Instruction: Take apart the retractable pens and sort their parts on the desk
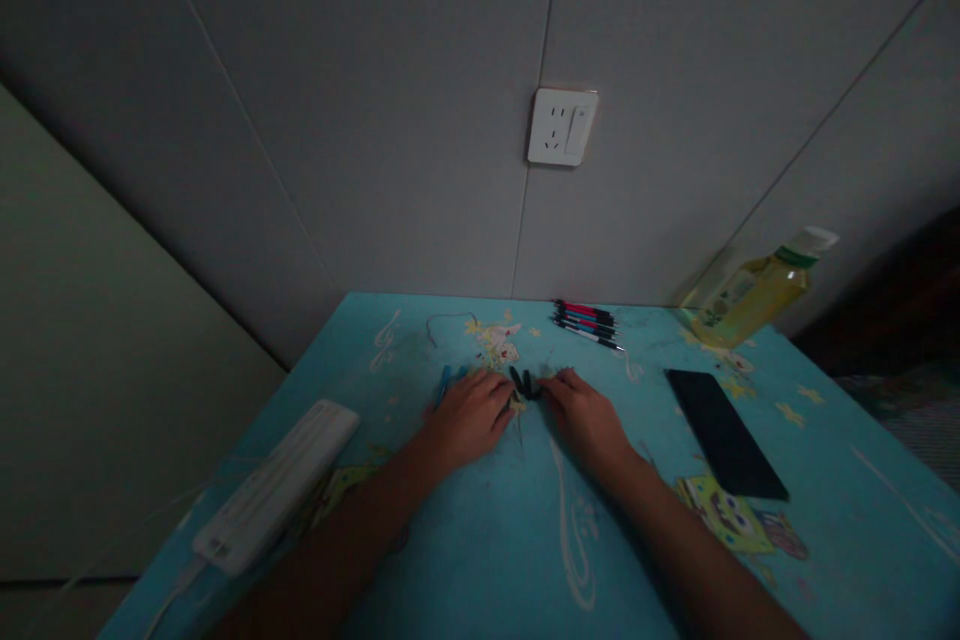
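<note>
Small black pieces [525, 383] lie on the blue patterned table cover at the middle, between my two hands. My left hand [472, 417] rests palm down just left of them, its fingers bent and close together; what lies beneath them is hidden. Blue pieces [444, 384] show beside and behind its knuckles. From the right, my right hand [587, 417] reaches to the black pieces, fingers curled, its fingertips at the rightmost piece. Whether it grips that piece is too small and dark to tell.
Several pens [586, 322] lie in a row near the wall. A dark flat rectangular object [726, 432] is at the right, with a bottle of yellow liquid [754, 300] behind it. A white power strip [277, 485] lies at the left on the table cover [480, 540].
</note>
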Demonstrator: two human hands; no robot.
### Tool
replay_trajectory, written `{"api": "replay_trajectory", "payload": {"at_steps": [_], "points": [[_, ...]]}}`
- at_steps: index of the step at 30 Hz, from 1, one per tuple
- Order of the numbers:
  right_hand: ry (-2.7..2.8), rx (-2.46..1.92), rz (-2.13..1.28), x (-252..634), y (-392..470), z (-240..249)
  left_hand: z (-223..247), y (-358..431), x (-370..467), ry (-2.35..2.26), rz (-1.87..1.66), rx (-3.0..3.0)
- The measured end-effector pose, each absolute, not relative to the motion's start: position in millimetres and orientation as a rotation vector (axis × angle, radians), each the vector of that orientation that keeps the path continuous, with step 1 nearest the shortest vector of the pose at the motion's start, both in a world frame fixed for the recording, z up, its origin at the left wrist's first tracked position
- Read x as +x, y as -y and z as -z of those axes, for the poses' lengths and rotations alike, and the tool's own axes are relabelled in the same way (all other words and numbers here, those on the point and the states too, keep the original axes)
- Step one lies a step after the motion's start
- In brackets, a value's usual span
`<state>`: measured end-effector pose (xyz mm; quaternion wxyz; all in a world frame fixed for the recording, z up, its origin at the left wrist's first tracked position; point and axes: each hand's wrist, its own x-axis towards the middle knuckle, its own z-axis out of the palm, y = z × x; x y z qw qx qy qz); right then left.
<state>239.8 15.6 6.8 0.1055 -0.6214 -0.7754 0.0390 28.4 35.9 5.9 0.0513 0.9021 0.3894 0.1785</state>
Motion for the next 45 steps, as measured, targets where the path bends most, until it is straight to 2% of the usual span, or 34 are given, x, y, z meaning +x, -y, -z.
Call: {"api": "replay_trajectory", "payload": {"at_steps": [25,45], "points": [[2.242,-1.657,-0.257,234.5,-13.2,-3.8,10.7,-52.5,33.1,-1.095,-0.589,2.752],[2.318,-1.672,-0.180,230.5,-20.3,-0.9,6.1,-45.7,37.0,-1.229,-0.486,2.819]]}}
